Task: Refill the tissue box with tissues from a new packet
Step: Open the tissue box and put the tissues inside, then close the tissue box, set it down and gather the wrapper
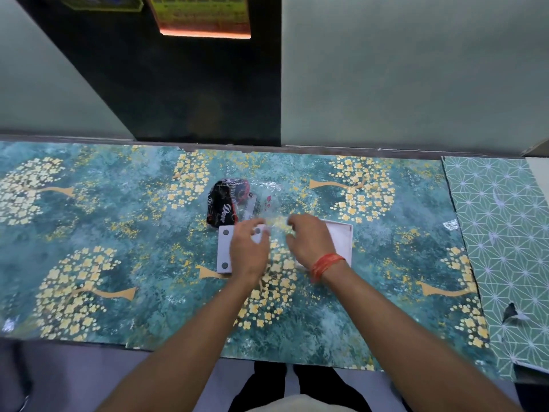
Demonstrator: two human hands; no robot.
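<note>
White box lid (225, 248), seemingly lengthwise away.

The crumpled black tissue packet (227, 203) carries a white script word that reads roughly "Dove", while the print on its clear part is too small to read.

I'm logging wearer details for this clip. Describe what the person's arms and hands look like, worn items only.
Both forearms are bare, with no sleeves in view. The right hand has a band of orange-red thread wound several times around its wrist. The left hand and its wrist carry nothing visible: no watch, bracelet or glove. The fingers are motion-blurred, so any rings cannot be made out.
</note>
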